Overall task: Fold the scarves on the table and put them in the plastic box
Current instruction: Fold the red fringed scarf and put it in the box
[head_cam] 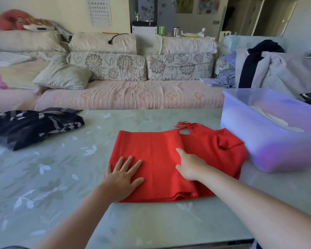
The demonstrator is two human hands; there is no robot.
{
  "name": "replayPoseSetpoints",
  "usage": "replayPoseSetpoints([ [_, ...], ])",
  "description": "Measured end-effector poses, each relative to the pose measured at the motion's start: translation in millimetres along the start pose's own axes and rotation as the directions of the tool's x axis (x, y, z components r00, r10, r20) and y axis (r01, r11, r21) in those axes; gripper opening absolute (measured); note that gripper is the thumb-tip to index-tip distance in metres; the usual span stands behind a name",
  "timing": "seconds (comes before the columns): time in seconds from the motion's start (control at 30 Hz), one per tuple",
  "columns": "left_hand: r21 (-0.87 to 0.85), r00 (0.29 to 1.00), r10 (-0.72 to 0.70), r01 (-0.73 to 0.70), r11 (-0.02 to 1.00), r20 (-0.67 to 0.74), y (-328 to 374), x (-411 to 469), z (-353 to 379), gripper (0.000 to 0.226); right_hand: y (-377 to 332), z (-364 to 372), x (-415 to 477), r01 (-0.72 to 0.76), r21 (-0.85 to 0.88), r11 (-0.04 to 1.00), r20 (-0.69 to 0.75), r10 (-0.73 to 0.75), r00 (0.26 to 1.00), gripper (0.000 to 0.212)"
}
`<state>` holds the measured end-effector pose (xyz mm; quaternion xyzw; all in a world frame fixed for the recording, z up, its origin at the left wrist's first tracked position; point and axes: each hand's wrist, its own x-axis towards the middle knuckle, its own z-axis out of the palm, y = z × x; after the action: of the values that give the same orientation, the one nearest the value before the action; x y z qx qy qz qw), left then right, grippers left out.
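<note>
two scarves lie on the table. one red scarf, folded into a rough rectangle of several layers, sits at the middle, nearer the near edge, and its fringe pokes out at its far side. its right end is rumpled and touches the one plastic box. one black-and-grey checked scarf lies unfolded in a heap at the far left corner, well apart from the red one.

the translucent box stands at the right edge, lid off, with something pale inside.

both hands are on the red scarf. the left hand lies flat with fingers spread wide on its near left part. the right hand presses the middle along a fold line, forefinger and thumb stretched out and gripping nothing, the other fingers hidden.

the table top is pale green with white leaf prints. beyond its far edge runs a sofa with three floral back cushions and one loose pillow. clothes are piled at the right, and an eye chart hangs on the wall.
</note>
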<state>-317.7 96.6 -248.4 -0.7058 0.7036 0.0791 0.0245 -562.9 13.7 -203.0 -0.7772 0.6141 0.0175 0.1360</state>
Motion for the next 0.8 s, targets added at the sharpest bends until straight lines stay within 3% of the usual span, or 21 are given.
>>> replayPoseSetpoints([
  [0.1, 0.028, 1.000, -0.005, 0.005, 1.000, -0.023, -5.2, -2.8, 3.1, 0.117, 2.0, -4.2, -1.0, 0.075, 0.123, 0.990, -0.180, -0.052, 0.982, 0.049],
  [0.17, 0.042, 1.000, -0.013, 0.013, 0.999, -0.012, -9.2, -4.2, 3.8, 0.118, 7.4, -4.5, -3.6, 0.090, 0.146, 0.985, -0.203, -0.059, 0.977, 0.040],
  [0.3, 0.079, 1.000, 0.006, -0.004, 0.997, -0.014, -7.7, -4.0, -4.9, 0.105, 15.1, 2.4, -18.1, 0.021, -0.172, 0.985, -0.040, -0.028, 0.999, 0.046],
  [0.37, 0.110, 0.995, 0.057, -0.048, 0.993, -0.079, -2.6, -3.2, -9.4, 0.104, 14.0, 0.1, -19.0, 0.018, -0.307, 0.951, -0.139, -0.064, 0.988, 0.046],
  [0.43, 0.072, 0.989, 0.112, -0.105, 0.992, -0.102, 1.7, -3.3, -7.4, 0.101, 10.8, -0.8, -15.2, 0.082, -0.371, 0.925, -0.261, -0.189, 0.947, 0.049],
  [0.47, 0.041, 0.989, 0.131, -0.129, 0.991, -0.070, 3.4, -4.4, -4.9, 0.099, 10.4, 1.2, -12.4, 0.153, -0.369, 0.917, -0.263, -0.261, 0.929, 0.054],
  [0.53, 0.041, 0.987, 0.159, -0.159, 0.986, 0.021, 4.5, -7.3, -1.2, 0.100, 13.1, 8.8, -5.4, 0.291, -0.308, 0.906, -0.131, -0.344, 0.930, 0.064],
  [0.63, 0.022, 0.982, 0.175, -0.177, 0.984, 0.075, -0.5, -5.4, -5.6, 0.103, 21.1, 17.2, 3.3, 0.271, -0.163, 0.949, 0.074, -0.262, 0.962, 0.065],
  [0.8, -0.090, 0.988, 0.103, -0.114, 0.989, -0.116, -9.1, -1.0, 0.6, 0.109, 11.7, 20.3, 14.6, 0.260, -0.139, 0.955, -0.049, -0.269, 0.962, 0.052],
])
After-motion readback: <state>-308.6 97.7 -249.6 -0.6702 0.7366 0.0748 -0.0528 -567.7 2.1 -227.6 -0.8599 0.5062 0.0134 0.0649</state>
